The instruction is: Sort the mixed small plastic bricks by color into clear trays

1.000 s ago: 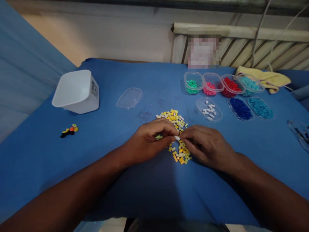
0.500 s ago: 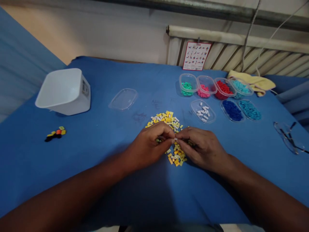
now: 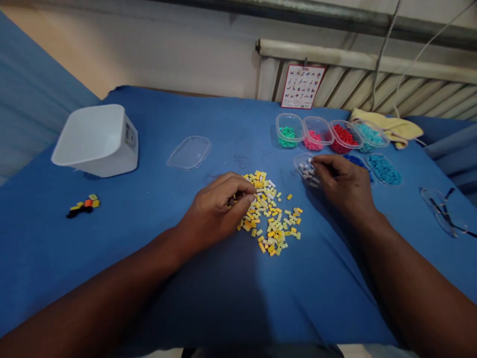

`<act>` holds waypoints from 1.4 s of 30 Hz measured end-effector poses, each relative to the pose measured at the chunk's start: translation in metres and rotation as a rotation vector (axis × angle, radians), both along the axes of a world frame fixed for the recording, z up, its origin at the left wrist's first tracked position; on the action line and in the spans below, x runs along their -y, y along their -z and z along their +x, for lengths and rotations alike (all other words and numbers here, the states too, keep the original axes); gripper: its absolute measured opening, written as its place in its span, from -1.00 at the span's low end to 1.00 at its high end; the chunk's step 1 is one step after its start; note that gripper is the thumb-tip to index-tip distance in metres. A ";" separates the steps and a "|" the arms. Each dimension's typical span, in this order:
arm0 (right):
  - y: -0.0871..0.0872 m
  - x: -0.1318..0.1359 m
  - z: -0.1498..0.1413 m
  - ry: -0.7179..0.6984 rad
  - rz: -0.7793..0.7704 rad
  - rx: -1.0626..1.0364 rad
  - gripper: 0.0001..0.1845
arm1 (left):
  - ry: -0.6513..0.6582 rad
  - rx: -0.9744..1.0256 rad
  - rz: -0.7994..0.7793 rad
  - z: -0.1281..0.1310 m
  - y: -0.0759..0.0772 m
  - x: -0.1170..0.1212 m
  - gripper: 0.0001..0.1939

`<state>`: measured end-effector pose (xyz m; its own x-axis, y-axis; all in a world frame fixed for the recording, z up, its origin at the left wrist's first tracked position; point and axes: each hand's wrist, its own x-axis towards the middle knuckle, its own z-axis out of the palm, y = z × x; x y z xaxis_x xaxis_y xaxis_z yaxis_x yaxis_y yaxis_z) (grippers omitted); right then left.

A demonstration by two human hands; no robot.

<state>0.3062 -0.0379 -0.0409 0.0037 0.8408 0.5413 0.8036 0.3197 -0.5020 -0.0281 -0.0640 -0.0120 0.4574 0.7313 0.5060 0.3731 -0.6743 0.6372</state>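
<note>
Two hands are over the blue bench (image 3: 112, 278), and I see the white tub (image 3: 95, 141) well off to the far left of my left grip (image 3: 219, 209). That left grip rests on the near-left edge of the pile of yellow and white bricks (image 3: 270, 219), fingers curled together; I cannot tell whether they pinch a piece. My right grip (image 3: 341, 181) sits just right of the pile, fingertips drawn together over the clear tray of white bricks (image 3: 303, 169); whether it grasps one is hidden. Beyond it stand the trays of coloured bricks (image 3: 320, 133). A clear lid (image 3: 189, 152) lies beyond the left grip.
</note>
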 end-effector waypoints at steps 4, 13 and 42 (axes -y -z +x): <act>-0.002 0.008 0.007 0.065 0.041 -0.040 -0.79 | -0.038 -0.152 -0.045 -0.019 -0.003 -0.011 -0.92; 0.000 0.037 0.003 -0.074 0.049 0.067 -0.86 | 0.181 -0.437 -0.208 -0.044 -0.021 -0.014 -0.84; -0.018 0.069 -0.058 -0.926 0.020 0.164 -0.78 | 0.256 -0.621 -0.160 -0.031 -0.028 0.005 -0.82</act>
<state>0.2486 -0.1066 -0.0230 -0.7392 0.4620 0.4901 0.2856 0.8740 -0.3931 -0.0594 -0.0686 0.0156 0.7961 0.6051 -0.0108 0.5425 -0.7055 0.4560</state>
